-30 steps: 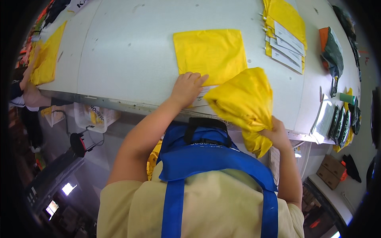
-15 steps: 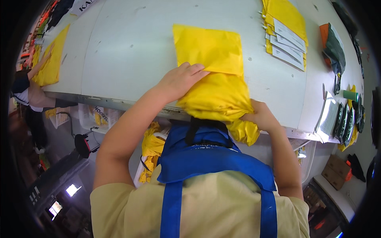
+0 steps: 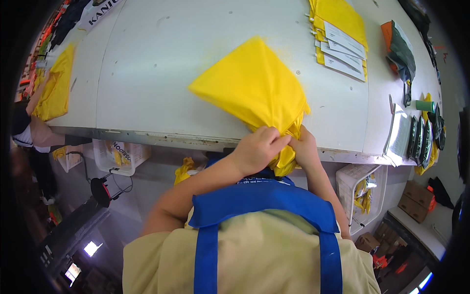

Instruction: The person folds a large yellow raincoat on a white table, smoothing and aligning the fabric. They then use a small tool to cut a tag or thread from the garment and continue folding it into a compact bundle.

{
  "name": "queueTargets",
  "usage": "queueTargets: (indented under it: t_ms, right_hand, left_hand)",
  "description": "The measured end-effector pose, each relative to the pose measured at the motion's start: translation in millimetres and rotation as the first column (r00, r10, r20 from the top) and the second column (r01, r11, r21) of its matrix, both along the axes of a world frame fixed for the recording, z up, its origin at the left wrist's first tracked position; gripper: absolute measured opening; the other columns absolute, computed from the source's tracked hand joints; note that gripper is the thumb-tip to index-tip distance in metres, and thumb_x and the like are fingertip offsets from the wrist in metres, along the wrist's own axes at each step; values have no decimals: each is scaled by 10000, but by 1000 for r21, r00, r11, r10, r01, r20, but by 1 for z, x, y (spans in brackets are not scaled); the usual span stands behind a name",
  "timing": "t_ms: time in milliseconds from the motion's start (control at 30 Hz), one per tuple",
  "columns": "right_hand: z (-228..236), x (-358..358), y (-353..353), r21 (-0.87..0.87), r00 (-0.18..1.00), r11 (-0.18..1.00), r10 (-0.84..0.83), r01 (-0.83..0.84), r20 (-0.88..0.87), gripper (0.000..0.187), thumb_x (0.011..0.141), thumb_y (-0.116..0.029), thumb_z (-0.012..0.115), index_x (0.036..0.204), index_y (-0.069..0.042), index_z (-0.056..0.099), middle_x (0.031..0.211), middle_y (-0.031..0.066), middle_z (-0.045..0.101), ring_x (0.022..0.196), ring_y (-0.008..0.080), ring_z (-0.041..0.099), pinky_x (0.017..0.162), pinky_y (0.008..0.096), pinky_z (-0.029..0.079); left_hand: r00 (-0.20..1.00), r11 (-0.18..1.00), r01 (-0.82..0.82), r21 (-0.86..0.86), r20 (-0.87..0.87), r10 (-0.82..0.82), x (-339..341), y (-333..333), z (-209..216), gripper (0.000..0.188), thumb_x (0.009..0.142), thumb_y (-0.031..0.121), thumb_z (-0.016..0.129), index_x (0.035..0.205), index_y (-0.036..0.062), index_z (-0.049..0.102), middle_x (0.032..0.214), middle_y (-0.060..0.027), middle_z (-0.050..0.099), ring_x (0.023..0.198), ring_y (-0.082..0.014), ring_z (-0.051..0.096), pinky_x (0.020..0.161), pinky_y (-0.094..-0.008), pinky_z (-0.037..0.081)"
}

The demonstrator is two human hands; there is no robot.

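A bright yellow fabric bag lies at the table's front edge, turned with one corner pointing away from me. Its far part is smooth and flat, while its near end is bunched and twisted, with a loose tail hanging over the edge. My left hand is closed on the gathered neck, fingers curled in. Right beside it, my right hand grips the same gathered cloth from the right side. The two hands almost touch. What lies inside the bag is hidden.
The pale table spreads ahead. Far right stand stacked yellow packs with white cards, a dark green and orange pouch and a green roll. White baskets hang below. At left another person's arm touches yellow cloth.
The yellow bag has turned on the table, and its near end is now gathered tightly. My left hand has moved from the bag's middle down to the neck, beside my right hand.
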State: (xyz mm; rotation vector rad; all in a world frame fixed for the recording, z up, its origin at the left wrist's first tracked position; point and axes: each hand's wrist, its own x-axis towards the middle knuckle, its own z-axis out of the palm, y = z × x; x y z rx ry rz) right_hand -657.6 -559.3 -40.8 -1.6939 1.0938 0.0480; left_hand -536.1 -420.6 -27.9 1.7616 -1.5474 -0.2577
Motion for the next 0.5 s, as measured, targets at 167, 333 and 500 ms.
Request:
queueTargets:
  t_ms: [167,333,500]
  right_hand:
    - [33,19,-3,-223,962,943,208,-246,-178,526,745,-280,667,1158,12,523,962,244,653,902,415,624,774,444,501]
    - [43,24,2,-371,895,828,311,-420,-319,560,732,-260,645,1207,-7,493,946,223,648,853,398,632,754,450,513]
    - [39,24,4,-568,840,649,519,-506,-156,444,725,-230,648,1114,-24,589,933,193,646,819,380,633,742,443,521]
  left_hand:
    - [977,981,-193,17,99,191,34,-23,42,355,758,206,697,1086,94,621,893,-74,542,828,-259,584,686,-345,496]
    - [933,939,-294,180,268,240,52,-67,30,155,794,128,595,931,58,589,854,-102,592,768,-280,614,658,-399,510]
    - [995,999,3,-52,99,2,37,-82,25,63,783,118,575,824,71,582,814,-112,582,761,-291,604,650,-382,501]
